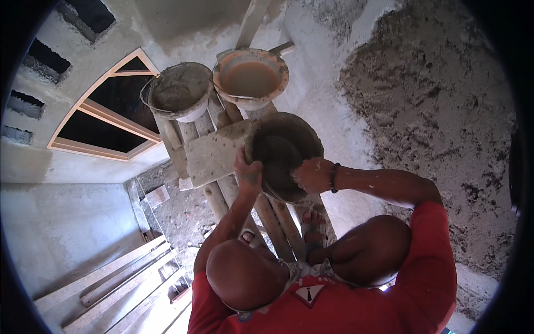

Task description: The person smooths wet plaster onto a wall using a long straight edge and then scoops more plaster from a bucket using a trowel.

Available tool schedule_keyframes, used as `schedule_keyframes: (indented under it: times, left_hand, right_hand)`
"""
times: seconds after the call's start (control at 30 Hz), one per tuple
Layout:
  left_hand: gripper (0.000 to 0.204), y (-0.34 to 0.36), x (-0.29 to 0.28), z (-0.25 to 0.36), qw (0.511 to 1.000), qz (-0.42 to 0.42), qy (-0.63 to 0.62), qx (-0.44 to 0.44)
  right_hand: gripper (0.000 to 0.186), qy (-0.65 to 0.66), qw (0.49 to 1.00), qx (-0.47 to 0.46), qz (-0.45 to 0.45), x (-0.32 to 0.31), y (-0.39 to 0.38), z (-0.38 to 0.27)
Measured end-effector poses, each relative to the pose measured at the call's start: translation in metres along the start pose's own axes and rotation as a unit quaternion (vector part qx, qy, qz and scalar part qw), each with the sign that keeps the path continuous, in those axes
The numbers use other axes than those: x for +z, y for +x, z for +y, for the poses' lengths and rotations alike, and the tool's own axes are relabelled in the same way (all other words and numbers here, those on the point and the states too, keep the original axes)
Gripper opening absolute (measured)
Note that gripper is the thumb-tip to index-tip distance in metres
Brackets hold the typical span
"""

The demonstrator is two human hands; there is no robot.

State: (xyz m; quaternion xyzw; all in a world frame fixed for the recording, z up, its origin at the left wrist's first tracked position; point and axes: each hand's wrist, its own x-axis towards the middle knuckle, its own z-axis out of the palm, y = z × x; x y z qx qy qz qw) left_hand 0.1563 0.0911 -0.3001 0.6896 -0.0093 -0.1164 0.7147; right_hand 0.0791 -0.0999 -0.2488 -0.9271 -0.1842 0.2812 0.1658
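A dark, mortar-caked bucket [314,135] stands in front of me on the plank scaffold, its mouth toward me. My left hand [248,171] is closed on its left rim, thumb curled over the edge. My right hand [312,176], with a dark bracelet at the wrist, reaches over the right rim with its fingers curled inside. Whatever those fingers hold is lost in the shadow of the bucket, where a rounded grey shape shows. Left of the bucket, near my left hand, lies a flat mortar-smeared board [214,153].
Beyond stand a bucket of grey mortar [181,89] and a bucket of orange-brown liquid [250,78]. Round poles [272,222] form the scaffold under my feet. The right wall is partly covered in rough wet mortar [428,100]. A wood-framed opening [105,111] and long planks [111,278] are at left.
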Motion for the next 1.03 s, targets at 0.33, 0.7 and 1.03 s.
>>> schedule_keyframes:
  times: [0.33, 0.7, 1.03]
  left_hand:
    - [0.048, 0.003, 0.009, 0.002, 0.994, -0.055, -0.091, 0.011]
    - [0.048, -0.004, 0.004, 0.009, 0.996, -0.053, -0.001, 0.077]
    - [0.049, 0.008, -0.002, -0.015, 0.996, -0.049, -0.074, 0.016]
  right_hand:
    - [0.018, -0.220, 0.953, 0.197, 0.070, -0.042, 0.012, 0.008]
    - [0.023, -0.053, 0.992, 0.035, -0.109, -0.042, 0.002, -0.008]
    - [0.016, -0.229, 0.947, 0.208, 0.086, -0.036, 0.012, 0.015]
